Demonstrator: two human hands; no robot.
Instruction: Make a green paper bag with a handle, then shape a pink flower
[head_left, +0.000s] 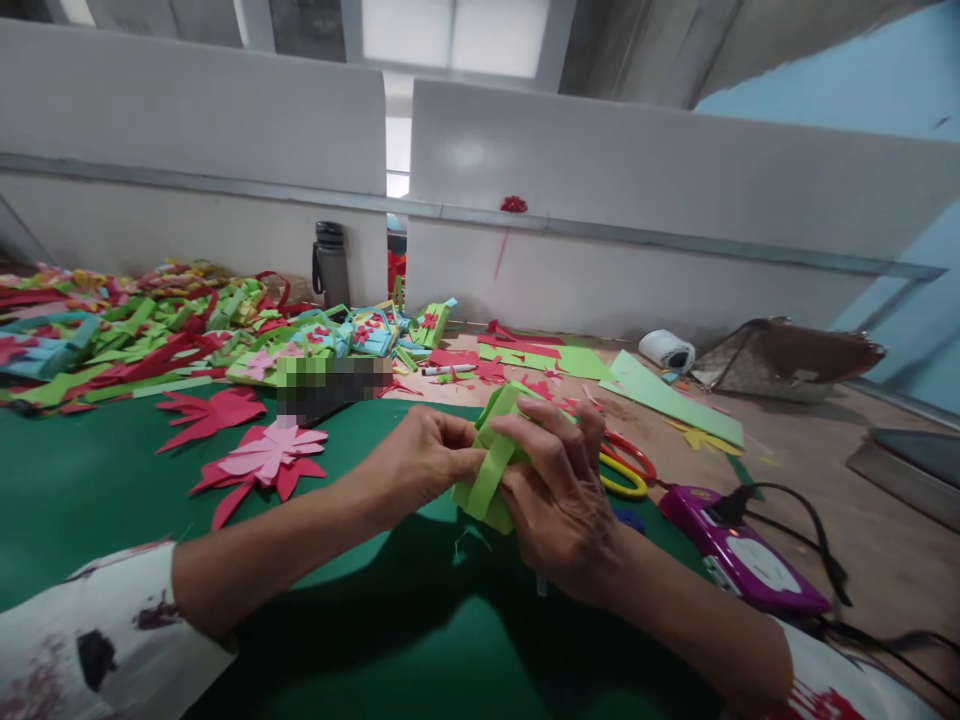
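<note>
Above the green mat I hold a small light-green paper basket with a strip across it. My left hand pinches its left side, thumb and fingertips closed on the paper. From the right, my right hand wraps round the basket with bent fingers, covering much of it. Just beyond my right hand are red scissor handles and yellow scissor handles. Left of my left hand lies a pink paper flower on a red paper flower, with another red paper cut-out behind.
Piled paper pieces fill the back left, near a grey bottle. A marker and paper sheets lie ahead. On the right are a purple power strip with cables, a handbag and a white roll.
</note>
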